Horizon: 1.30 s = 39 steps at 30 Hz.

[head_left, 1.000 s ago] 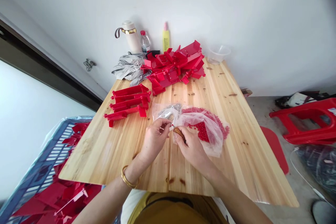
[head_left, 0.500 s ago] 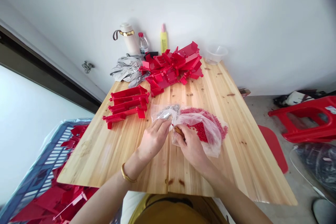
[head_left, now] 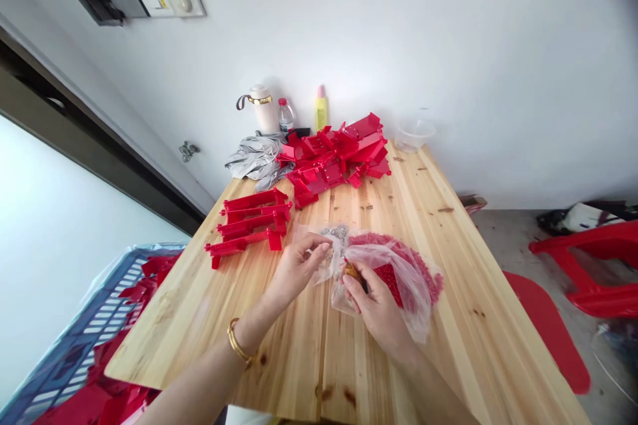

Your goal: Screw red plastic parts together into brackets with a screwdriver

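Wooden table (head_left: 279,358): left hand (head_left: 295,267) pinching something tiny over the bag (head_left: 399,272), right hand (head_left: 377,305) gripping a brown-handled tool (head_left: 353,271).

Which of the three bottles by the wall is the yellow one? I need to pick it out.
The yellow bottle, tall, slim, pink-capped, stands rightmost. The white flask with a gold band is leftmost; the clear bottle with a red cap stands between.

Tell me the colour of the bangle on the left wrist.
Gold; the bangle shows best in the head view.
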Motion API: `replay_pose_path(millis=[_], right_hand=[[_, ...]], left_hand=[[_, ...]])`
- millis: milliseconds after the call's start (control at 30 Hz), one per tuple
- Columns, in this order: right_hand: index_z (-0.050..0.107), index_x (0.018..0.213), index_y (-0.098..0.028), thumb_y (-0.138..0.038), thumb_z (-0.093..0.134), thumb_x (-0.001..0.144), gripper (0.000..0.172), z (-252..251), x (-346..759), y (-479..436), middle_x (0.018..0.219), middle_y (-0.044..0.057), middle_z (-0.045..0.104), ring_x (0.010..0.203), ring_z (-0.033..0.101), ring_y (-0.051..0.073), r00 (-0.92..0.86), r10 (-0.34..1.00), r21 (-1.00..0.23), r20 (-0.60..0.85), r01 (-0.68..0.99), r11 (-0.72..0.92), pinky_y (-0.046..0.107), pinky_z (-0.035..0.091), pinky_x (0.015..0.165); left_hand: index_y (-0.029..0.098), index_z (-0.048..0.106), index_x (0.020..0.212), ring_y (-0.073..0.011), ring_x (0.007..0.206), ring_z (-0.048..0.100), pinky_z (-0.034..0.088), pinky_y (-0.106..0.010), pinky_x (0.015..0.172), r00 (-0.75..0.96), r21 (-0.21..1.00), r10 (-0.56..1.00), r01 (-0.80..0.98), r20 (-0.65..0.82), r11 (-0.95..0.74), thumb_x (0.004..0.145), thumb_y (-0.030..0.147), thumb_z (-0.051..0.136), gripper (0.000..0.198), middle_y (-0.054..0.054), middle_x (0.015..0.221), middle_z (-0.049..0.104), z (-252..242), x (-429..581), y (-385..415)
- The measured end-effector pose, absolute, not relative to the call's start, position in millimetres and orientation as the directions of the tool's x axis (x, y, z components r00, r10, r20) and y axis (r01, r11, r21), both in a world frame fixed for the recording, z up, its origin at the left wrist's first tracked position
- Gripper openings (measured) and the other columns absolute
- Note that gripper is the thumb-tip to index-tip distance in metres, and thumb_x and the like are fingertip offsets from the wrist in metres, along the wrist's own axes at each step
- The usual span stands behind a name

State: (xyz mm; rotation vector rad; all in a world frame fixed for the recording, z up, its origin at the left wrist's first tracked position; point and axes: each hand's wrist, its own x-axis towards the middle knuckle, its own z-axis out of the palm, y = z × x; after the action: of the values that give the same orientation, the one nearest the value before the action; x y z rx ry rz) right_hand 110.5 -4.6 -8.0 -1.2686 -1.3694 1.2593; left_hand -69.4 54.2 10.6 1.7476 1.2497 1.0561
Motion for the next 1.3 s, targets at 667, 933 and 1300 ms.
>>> replay_pose_path(millis=[667, 933, 1300], right_hand=[[0.066, 0.101, -0.022, -0.063, 0.053, 0.091, 0.045, -10, 111, -4, 0.081, 0.004, 0.060, 0.057, 0.045, 0.014, -0.050, 0.997, -0.998, -0.054, -0.013, -0.055, 0.024, 0.035, 0.046], [0.067, 0.105, -0.025, -0.059, 0.055, 0.091, 0.038, -4, 119, -5, 0.079, 0.003, 0.058, 0.057, 0.045, 0.015, -0.029, 0.998, -0.992, -0.055, -0.108, -0.058, 0.026, 0.035, 0.047], [0.067, 0.111, -0.023, -0.044, 0.052, 0.096, 0.029, 29, 123, 0, 0.084, 0.005, 0.069, 0.069, 0.063, 0.020, -0.049, 0.990, -0.975, 0.132, 0.174, 0.138, 0.029, 0.049, 0.059]], left_hand=[[0.010, 0.061, 0.122, -0.0382, 0.117, 0.059, 0.049, -0.049, 0.093, 0.177, 0.059, 0.965, 0.980, 0.193, -0.192, 0.080, 0.032, 0.074, 0.049, -0.023, 0.121, 0.064, 92, -33, 253], [0.011, 0.070, 0.102, -0.0325, 0.097, 0.069, 0.052, -0.043, 0.084, 0.117, 0.038, 0.982, 0.992, 0.148, -0.124, 0.086, 0.020, 0.065, 0.020, -0.017, 0.098, 0.073, 100, -45, 260], [0.015, 0.062, 0.121, -0.0249, 0.092, 0.071, 0.057, -0.036, 0.082, 0.107, 0.990, 0.989, 0.090, 0.099, -0.108, 0.080, 0.041, 0.073, 0.049, -0.010, 0.110, 0.074, 78, -91, 102]])
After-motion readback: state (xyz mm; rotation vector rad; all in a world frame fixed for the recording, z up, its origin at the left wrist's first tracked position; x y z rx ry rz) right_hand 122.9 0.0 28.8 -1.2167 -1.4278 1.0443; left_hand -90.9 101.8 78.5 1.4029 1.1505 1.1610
